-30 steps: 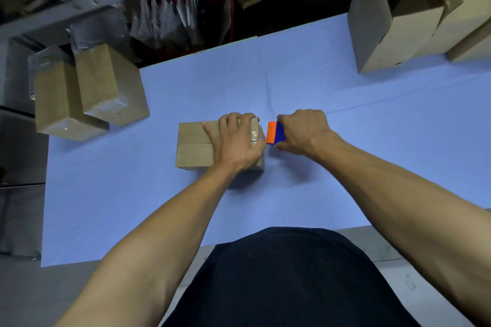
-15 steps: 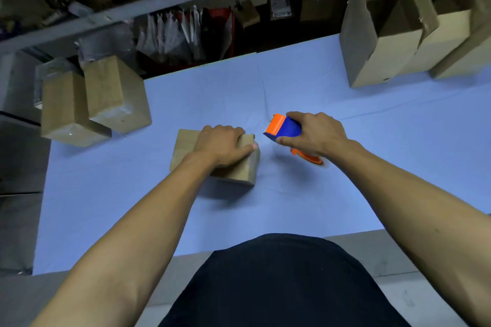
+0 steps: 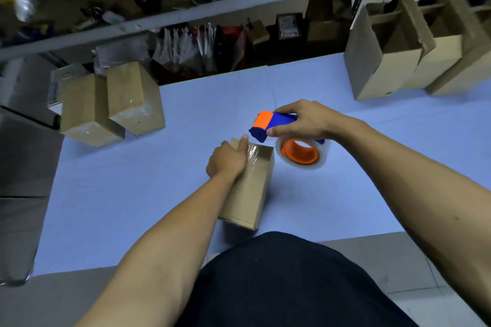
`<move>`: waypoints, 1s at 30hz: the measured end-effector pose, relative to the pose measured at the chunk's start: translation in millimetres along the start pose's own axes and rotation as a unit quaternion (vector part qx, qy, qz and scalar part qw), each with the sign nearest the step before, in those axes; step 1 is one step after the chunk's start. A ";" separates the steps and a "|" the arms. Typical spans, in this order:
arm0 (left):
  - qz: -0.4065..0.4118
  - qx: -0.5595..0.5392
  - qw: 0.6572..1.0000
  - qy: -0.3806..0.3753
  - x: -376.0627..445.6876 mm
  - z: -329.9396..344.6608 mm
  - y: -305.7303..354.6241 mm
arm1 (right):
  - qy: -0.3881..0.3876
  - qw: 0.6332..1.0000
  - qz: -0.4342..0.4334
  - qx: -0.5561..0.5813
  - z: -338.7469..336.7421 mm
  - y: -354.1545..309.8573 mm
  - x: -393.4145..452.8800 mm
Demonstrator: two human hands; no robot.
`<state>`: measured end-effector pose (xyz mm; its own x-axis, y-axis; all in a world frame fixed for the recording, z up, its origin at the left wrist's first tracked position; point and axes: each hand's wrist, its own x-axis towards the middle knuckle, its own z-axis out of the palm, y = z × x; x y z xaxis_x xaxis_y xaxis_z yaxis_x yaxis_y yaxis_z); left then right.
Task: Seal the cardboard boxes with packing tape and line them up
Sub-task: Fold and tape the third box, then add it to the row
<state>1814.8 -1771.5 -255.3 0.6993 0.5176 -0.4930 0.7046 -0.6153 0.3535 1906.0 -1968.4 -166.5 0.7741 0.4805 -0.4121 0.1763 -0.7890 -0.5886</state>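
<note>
L hand on box, R hand w/ dispenser

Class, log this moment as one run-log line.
left hand holds box | right hand grips tape dispenser | dispenser off box | tape on box end

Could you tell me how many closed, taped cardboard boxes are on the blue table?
3: one under the left hand at centre, and two side by side at the far left edge. The open cartons at far right aren't counted.
</note>
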 end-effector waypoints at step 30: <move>0.084 -0.405 0.871 -0.264 26.9 -89.4 14.0 | 0.086 0.994 -0.070 -0.023 20.8 -39.4 -7.4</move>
<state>1854.2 -1713.0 -192.5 0.7981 -0.0170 -0.6023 0.6017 0.0759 0.7951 1880.7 -1933.0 -154.7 0.8320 0.5169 -0.2014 0.3142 -0.7382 -0.5969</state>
